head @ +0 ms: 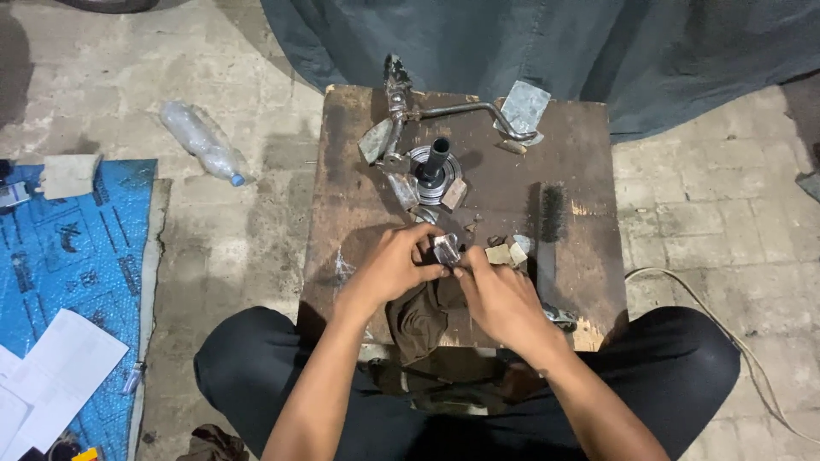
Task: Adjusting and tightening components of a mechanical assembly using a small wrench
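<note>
1. Your left hand (389,269) is closed around a small metal part (445,250), with the fingers curled over its left side.
2. Your right hand (504,299) meets the same part from the right; its fingertips pinch the part's lower edge.
3. The metal part is held just above the near middle of the desk (342,171), a dark, worn wooden top between your knees.
4. A brown rag (418,316) lies bunched under both hands at the desk's near edge.
5. A wire brush (551,218) lies lengthwise just to the right of your right hand, bristles at the far end.
6. Small pale scraps (506,253) lie between the right hand and the brush.
7. A round metal hub (431,171) with a black upright shaft stands at the desk's centre, well beyond your hands.
8. A bent metal lever (465,109) lies across the far edge, with a grey plate (523,107) at its right end.
9. Container: a clear plastic bottle (203,141) with a blue cap lies on its side on the floor to the left; whether it holds anything cannot be told.
10. A blue mat (68,256) on the far left carries white papers (60,367).
</note>
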